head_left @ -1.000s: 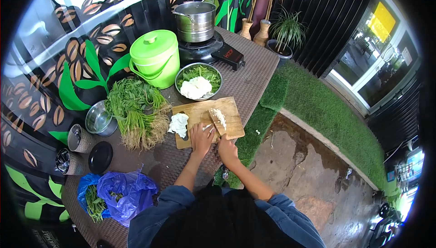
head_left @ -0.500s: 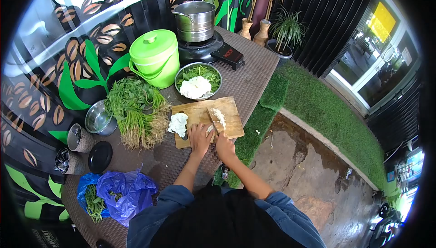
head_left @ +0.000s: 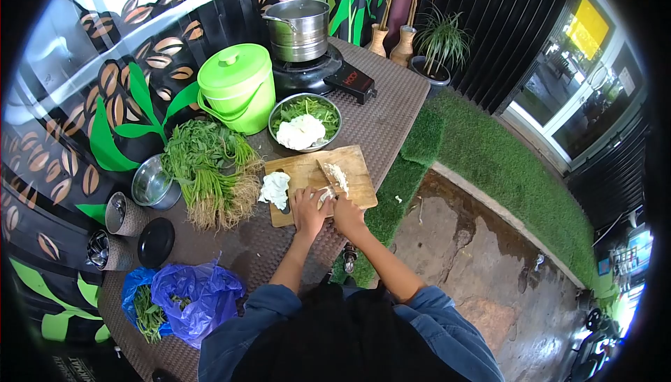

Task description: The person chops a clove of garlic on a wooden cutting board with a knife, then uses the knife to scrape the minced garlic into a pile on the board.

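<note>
My right hand (head_left: 348, 215) is closed around the handle of a knife, its blade (head_left: 326, 172) pointing away over the wooden cutting board (head_left: 300, 167). To the left of the blade, my left hand (head_left: 307, 208) holds a small pale piece of food (head_left: 326, 194) down on the board with bent fingers. Finely chopped white bits (head_left: 337, 176) lie along the right side of the blade. A crumpled white lump (head_left: 275, 189) rests at the board's left edge. Just behind the board is a metal bowl (head_left: 275, 139) with green leaves and another crumpled white lump (head_left: 300, 132).
A bunch of rooted greens (head_left: 210, 172) lies left of the board. Behind stand a lidded green bucket (head_left: 237, 95) and a steel pot (head_left: 299, 36) on a stove (head_left: 300, 74). Nearer are a metal basin (head_left: 155, 185), a black lid (head_left: 156, 241) and purple bags (head_left: 196, 301).
My right hand and the knife have shifted slightly toward me and to the right at the handle end. The left hand stays almost in place beside the blade.
</note>
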Demonstrator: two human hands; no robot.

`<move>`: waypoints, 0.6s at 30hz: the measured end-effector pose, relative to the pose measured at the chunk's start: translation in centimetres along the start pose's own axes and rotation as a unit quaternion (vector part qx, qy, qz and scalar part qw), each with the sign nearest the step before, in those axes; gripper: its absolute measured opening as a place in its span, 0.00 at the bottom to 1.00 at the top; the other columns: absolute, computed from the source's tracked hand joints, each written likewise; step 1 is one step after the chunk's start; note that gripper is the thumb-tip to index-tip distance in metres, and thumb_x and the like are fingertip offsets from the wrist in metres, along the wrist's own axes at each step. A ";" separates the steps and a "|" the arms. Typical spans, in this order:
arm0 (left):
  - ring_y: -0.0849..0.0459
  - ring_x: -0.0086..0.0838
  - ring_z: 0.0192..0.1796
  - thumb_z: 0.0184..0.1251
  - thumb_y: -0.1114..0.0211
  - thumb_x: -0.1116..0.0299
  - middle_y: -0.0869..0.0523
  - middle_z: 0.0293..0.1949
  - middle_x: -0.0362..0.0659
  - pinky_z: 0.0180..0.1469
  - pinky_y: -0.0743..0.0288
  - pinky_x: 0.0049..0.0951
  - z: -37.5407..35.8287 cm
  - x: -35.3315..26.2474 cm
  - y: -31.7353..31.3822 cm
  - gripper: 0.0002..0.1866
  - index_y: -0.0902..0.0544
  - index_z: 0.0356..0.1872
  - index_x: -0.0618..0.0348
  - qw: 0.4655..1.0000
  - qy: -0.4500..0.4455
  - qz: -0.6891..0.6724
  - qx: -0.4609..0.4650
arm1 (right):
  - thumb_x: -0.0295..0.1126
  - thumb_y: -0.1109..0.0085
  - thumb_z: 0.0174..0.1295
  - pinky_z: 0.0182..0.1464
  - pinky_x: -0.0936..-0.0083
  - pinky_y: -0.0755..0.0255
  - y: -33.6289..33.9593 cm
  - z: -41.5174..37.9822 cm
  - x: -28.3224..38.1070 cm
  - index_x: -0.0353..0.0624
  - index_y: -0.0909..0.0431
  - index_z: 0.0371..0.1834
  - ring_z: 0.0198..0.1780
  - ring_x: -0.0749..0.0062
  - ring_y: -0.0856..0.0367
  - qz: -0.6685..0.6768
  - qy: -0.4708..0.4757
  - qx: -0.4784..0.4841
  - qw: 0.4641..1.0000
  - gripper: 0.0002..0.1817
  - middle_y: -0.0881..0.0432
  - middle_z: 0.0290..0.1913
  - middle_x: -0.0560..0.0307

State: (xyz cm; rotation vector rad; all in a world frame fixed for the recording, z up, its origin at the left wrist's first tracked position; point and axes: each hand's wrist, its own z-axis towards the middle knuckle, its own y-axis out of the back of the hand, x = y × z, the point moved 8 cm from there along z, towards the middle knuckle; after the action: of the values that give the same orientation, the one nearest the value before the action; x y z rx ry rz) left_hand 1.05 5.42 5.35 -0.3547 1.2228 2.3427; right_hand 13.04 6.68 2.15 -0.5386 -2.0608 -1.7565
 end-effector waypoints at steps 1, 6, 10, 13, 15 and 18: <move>0.27 0.36 0.46 0.60 0.34 0.61 0.22 0.37 0.38 0.52 0.37 0.39 0.0 0.0 0.0 0.11 0.14 0.41 0.50 1.000 0.000 0.000 -0.001 | 0.46 0.57 0.71 0.44 0.49 0.23 0.0 -0.1 -0.1 0.34 0.34 0.47 0.42 0.37 0.17 -0.012 -0.003 0.013 1.000 0.22 0.18 0.38 0.31; 0.27 0.35 0.45 0.60 0.34 0.63 0.21 0.37 0.37 0.52 0.36 0.38 0.3 0.2 0.2 0.08 0.13 0.40 0.48 1.000 0.021 0.016 0.017 | 0.45 0.57 0.71 0.43 0.50 0.23 -0.7 -1.6 0.2 0.34 0.34 0.46 0.41 0.37 0.17 -0.001 -0.028 0.002 1.000 0.20 0.18 0.37 0.30; 0.27 0.36 0.45 0.60 0.35 0.64 0.22 0.36 0.38 0.52 0.36 0.38 0.2 0.6 -0.1 0.08 0.13 0.40 0.48 0.999 0.032 -0.006 0.010 | 0.42 0.56 0.71 0.41 0.55 0.20 -0.1 -0.2 0.6 0.34 0.34 0.45 0.39 0.43 0.15 -0.047 0.022 -0.015 0.999 0.19 0.17 0.36 0.35; 0.27 0.36 0.45 0.60 0.34 0.64 0.22 0.36 0.38 0.52 0.36 0.38 0.2 0.6 0.1 0.09 0.13 0.40 0.48 1.000 0.025 -0.003 0.009 | 0.43 0.56 0.71 0.42 0.52 0.21 0.0 -0.9 0.6 0.34 0.34 0.46 0.40 0.41 0.16 -0.034 0.011 -0.002 0.999 0.19 0.17 0.36 0.33; 0.27 0.37 0.46 0.60 0.34 0.64 0.21 0.37 0.39 0.53 0.36 0.38 0.3 0.5 0.1 0.09 0.14 0.40 0.50 0.999 0.035 0.003 0.020 | 0.43 0.56 0.71 0.43 0.50 0.22 0.3 -1.5 0.7 0.34 0.34 0.46 0.41 0.39 0.17 -0.018 -0.011 -0.004 1.000 0.19 0.18 0.36 0.31; 0.27 0.38 0.46 0.60 0.34 0.63 0.21 0.38 0.39 0.53 0.36 0.38 0.4 0.3 0.4 0.09 0.14 0.40 0.52 0.999 0.037 -0.002 0.005 | 0.43 0.57 0.72 0.43 0.50 0.22 -0.2 -1.4 0.8 0.33 0.33 0.47 0.41 0.38 0.17 -0.034 -0.033 0.018 0.999 0.20 0.18 0.37 0.32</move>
State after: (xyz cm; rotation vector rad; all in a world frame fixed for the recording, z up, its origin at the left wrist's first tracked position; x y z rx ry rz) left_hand 0.57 5.65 5.70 -0.4440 1.2663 2.3386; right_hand 12.35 5.27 2.61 -0.5277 -2.1751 -1.7583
